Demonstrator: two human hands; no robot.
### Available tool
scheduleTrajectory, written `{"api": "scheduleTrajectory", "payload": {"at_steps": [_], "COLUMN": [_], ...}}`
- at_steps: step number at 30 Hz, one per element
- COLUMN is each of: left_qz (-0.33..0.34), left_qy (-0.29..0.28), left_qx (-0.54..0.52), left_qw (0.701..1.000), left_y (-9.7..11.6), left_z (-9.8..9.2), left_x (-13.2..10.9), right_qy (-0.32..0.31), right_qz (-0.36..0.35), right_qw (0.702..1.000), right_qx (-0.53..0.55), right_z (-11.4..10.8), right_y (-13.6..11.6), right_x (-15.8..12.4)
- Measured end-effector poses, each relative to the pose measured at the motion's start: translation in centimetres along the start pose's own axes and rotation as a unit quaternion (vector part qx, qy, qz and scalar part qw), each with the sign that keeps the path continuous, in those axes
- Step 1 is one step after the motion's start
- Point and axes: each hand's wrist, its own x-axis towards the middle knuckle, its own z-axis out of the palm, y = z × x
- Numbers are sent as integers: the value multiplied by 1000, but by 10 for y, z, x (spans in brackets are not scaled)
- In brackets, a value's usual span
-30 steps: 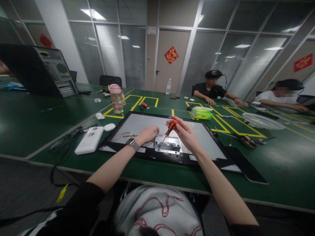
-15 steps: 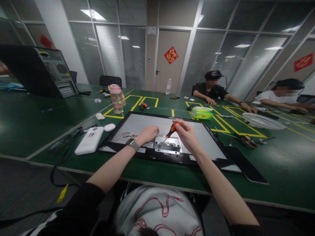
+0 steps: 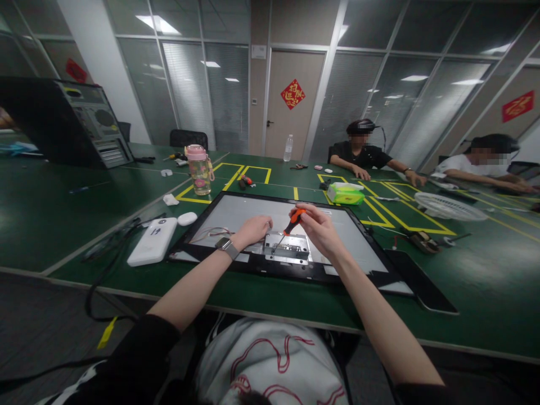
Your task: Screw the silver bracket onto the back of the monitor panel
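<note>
An open display panel [image 3: 358, 242] with a black frame and pale back lies flat on the table before me. My right hand [image 3: 318, 228] grips the orange and black handle of a screwdriver [image 3: 291, 224]. The screwdriver leans, its thin shaft reaching down to a silver metal bracket [image 3: 291, 260] at the panel's near edge. My left hand [image 3: 254, 229] rests on the panel by the bracket's upper left corner, fingers curled together. Whatever its fingertips hold, if anything, is hidden. Thin wires [image 3: 211, 232] run over the panel left of that hand.
Left of the panel lie a white power bank [image 3: 154, 242], a small white case [image 3: 187, 218] and a pink-lidded bottle [image 3: 200, 171]. A black plate [image 3: 422, 281] lies on the right. A green pack [image 3: 346, 194] and a white fan grille [image 3: 449, 206] stand beyond. Two people sit across the table.
My hands and the panel look almost unmoved, with the screwdriver still tilted onto the bracket. Across the table, one person's outstretched hand has drawn back slightly from the white grille.
</note>
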Motion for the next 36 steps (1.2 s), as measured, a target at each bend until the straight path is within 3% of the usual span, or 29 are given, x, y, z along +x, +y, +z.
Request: {"api": "scheduleTrajectory", "payload": {"at_steps": [4,10,17,24,32,36], "left_qz": [-8,-5,-4,-5,-14,-14], "left_qy": [-2,0,1,-3,-6,-10], "left_qx": [2,2,-4,3,-4,2], "left_qw": [1000,1000,1000,1000,1000,1000], "left_y": [1,1,0,3,3,2], "left_z": [0,0,1,-3,-2,-2], "left_x": [0,0,1,-1,0,0], "right_qy": [-6,42,14,35,-26,5], "right_qz": [20,37,25,32,10,-5], "right_qw": [999,997,998,997,999,1000], "right_qx": [41,47,62,55,21,-15], "right_z": [5,3,6,2,4,1], "right_y": [-2,2,0,6,1,9], "right_x": [-1,0,-1,-1,-3,-2]}}
